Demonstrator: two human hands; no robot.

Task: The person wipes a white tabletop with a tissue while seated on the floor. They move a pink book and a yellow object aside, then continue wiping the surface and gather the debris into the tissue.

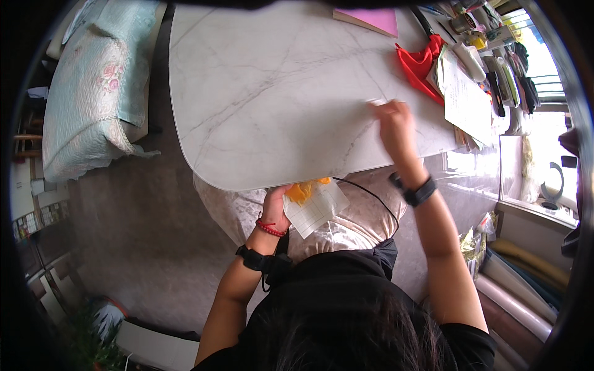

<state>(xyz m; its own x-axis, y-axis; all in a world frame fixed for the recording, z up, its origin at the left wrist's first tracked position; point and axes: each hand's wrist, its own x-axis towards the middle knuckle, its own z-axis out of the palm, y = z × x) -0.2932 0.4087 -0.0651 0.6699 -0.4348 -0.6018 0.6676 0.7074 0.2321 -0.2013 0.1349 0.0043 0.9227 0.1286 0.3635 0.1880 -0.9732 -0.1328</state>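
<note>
My left hand (275,206) is at the table's near edge, over my lap, its fingertips hidden under the tabletop. It holds a sheet of lined white paper (315,211), with a crumpled orange-yellow piece (300,192), perhaps cloth or thin film, lying against it. Over the right part of the marble-patterned table (260,106), my right hand (397,127) is blurred by motion. Its fingers look pinched on a small white thing (375,101), too blurred to name. A thin black cord (371,197) runs from under the table edge across my lap.
At the right side of the table lie a red cloth (420,69) and a stack of papers (466,102). A pink pad (369,19) rests at the far edge. A quilted floral cover (88,106) drapes furniture on the left. Rolls of material (515,306) lie at lower right.
</note>
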